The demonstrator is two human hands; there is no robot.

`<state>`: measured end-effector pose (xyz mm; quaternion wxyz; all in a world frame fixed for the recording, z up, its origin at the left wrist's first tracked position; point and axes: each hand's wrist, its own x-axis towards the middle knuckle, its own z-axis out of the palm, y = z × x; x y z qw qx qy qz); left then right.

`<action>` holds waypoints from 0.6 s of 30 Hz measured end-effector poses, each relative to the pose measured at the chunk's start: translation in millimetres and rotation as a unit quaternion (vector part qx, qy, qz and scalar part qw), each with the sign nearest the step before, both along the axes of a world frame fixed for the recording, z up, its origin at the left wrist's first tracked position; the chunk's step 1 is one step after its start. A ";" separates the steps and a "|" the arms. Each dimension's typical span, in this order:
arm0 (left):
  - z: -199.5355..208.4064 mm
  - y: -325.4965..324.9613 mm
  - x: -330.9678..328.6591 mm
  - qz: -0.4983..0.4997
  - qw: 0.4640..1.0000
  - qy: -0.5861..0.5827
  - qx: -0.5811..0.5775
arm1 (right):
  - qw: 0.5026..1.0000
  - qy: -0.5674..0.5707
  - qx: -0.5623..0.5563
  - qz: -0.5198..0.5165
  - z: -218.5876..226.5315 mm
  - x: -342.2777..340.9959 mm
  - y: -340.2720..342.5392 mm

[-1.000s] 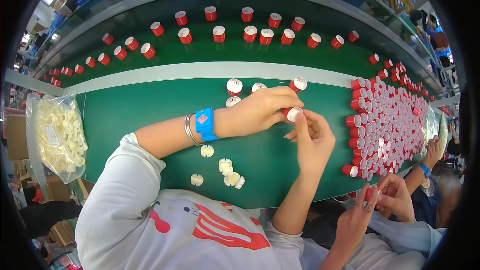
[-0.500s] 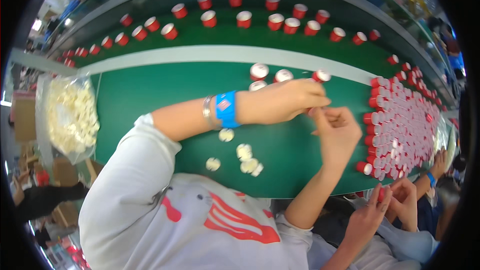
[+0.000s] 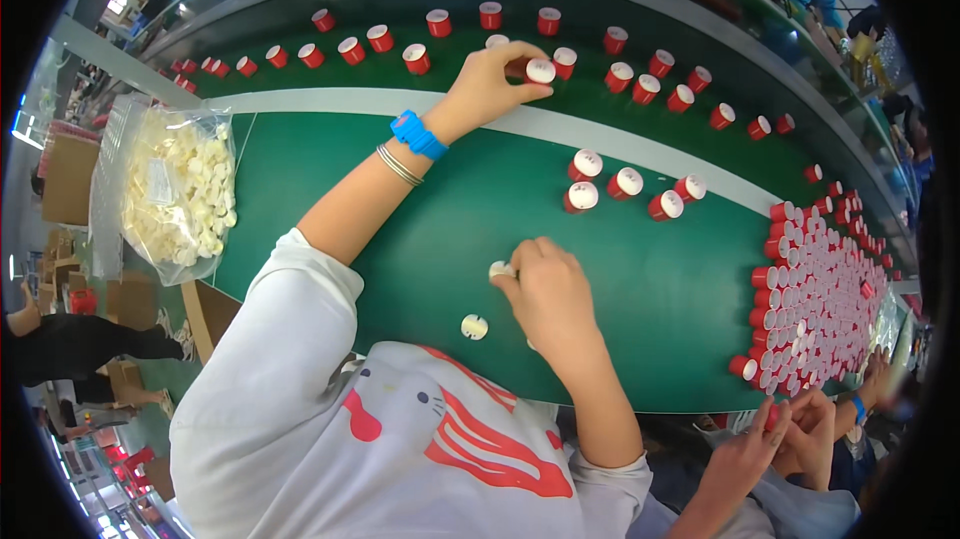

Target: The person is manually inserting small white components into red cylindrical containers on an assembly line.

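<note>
My left hand (image 3: 490,84) reaches over the far belt, its thumb and fingers closed around a small red cup with a white top (image 3: 540,72). Nearer to me, my right hand (image 3: 552,291) pinches a round white disc (image 3: 501,270) just above the green table. Another notched white disc (image 3: 474,327) lies close to it, and a white edge peeks out under my right wrist. Beyond that hand stands a small group of red cups with white tops (image 3: 626,182), all upright.
Red cups (image 3: 415,59) are scattered along the far belt (image 3: 270,79), past a pale strip (image 3: 330,100). A clear bag of white pieces (image 3: 180,189) sits at the left. Massed red cups (image 3: 815,299) fill the right end. A co-worker's hands (image 3: 745,449) hold something red at lower right.
My hands have parted. The left moved away and leftward to the far belt with a red cup; the right came down to the white discs and took one. The far cups have shifted.
</note>
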<state>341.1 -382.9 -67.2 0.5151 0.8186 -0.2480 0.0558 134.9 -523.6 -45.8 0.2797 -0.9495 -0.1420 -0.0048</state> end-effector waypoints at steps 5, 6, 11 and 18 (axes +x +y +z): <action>-19.9 -5.1 4.2 0.031 0.998 0.055 0.024 | 0.984 0.097 0.142 -0.053 24.6 3.8 -17.0; -22.7 -2.7 3.1 0.033 0.998 0.054 0.021 | 0.984 0.097 0.139 -0.051 27.2 2.2 -25.3; 21.8 -32.7 -33.2 -0.075 0.997 -0.007 -0.026 | 0.955 -0.046 0.030 -0.293 23.3 -18.5 -77.5; 27.3 -87.8 -85.6 -0.310 0.945 -0.069 0.075 | 0.964 -0.019 0.003 -0.264 6.9 -36.4 -94.4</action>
